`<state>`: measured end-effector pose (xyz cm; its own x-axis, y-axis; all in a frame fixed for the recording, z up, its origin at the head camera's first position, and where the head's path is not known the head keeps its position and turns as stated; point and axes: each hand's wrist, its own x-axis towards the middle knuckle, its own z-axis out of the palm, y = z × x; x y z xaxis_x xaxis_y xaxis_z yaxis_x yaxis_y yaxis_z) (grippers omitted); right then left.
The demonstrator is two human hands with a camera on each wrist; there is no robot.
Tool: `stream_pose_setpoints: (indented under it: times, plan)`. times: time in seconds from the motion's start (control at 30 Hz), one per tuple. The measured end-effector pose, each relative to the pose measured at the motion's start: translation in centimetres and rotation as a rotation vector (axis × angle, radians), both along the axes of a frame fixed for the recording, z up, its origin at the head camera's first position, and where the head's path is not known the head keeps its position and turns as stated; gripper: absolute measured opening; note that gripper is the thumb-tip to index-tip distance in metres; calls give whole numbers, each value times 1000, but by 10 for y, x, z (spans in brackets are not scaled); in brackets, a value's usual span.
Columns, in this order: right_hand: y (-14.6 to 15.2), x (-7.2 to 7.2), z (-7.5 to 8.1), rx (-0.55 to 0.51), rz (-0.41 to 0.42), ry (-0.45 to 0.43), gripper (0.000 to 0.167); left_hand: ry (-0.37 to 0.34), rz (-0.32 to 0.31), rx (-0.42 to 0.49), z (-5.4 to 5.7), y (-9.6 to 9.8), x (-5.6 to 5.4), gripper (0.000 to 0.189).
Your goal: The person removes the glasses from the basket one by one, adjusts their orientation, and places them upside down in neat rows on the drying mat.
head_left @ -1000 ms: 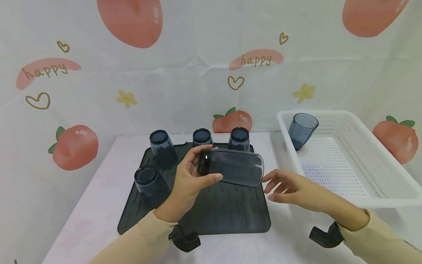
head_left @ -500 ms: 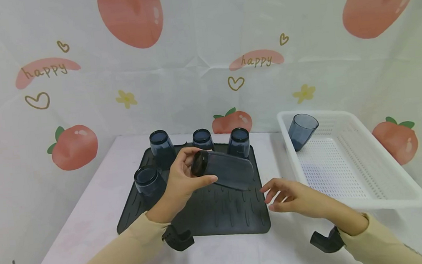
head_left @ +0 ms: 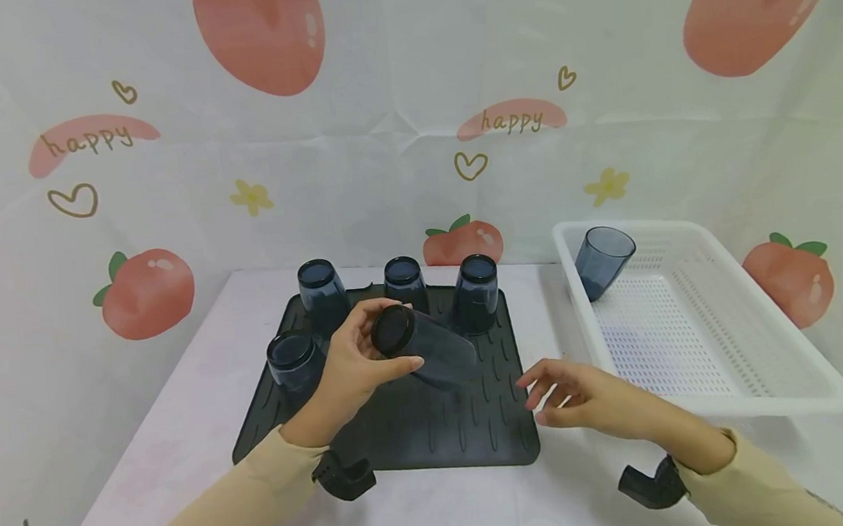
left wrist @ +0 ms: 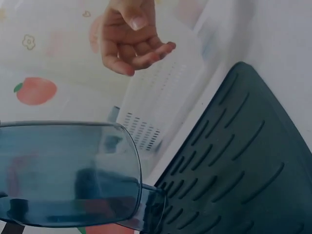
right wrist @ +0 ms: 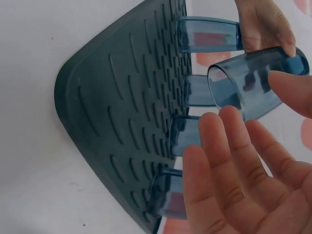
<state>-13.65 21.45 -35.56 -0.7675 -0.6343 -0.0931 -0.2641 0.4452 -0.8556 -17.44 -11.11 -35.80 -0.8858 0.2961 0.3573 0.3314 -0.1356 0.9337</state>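
My left hand (head_left: 348, 374) grips a blue tinted drinking glass (head_left: 440, 353) near its base, with the thumb in front. Tilted, the glass hangs over the black ridged drying mat (head_left: 444, 436), its base up to the left and its mouth down to the right. The right wrist view shows the open rim of this glass (right wrist: 248, 80). Off the mat's right edge, my right hand (head_left: 583, 391) hovers with relaxed fingers and holds nothing. Several like glasses stand upside down on the mat, among them a front left glass (head_left: 295, 362) and a back right glass (head_left: 477, 296).
To the right stands a white perforated plastic basket (head_left: 798, 347). One blue glass (head_left: 604, 262) leans, mouth up, in its back left corner. Behind the white table (head_left: 481, 512) hangs a white cloth (head_left: 375, 75) printed with peaches.
My left hand has moved left and a little down, turning the glass from nearly level to mouth-down. My right hand has dropped slightly, apart from the glass.
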Motion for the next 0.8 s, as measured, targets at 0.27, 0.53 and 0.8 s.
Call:
stream_pose_setpoints:
  times: [0.27,0.53,0.8]
  plan:
    - [0,1,-3,9,-5,-5,34,-31,56,-83,-4,-6,-2,72]
    - [-2,1,-4,11,-1,-19,35,-38,72,-131,-7,-9,-3,71]
    - [-3,2,-5,14,-10,-34,33,-38,108,-216,-10,-11,-3,71]
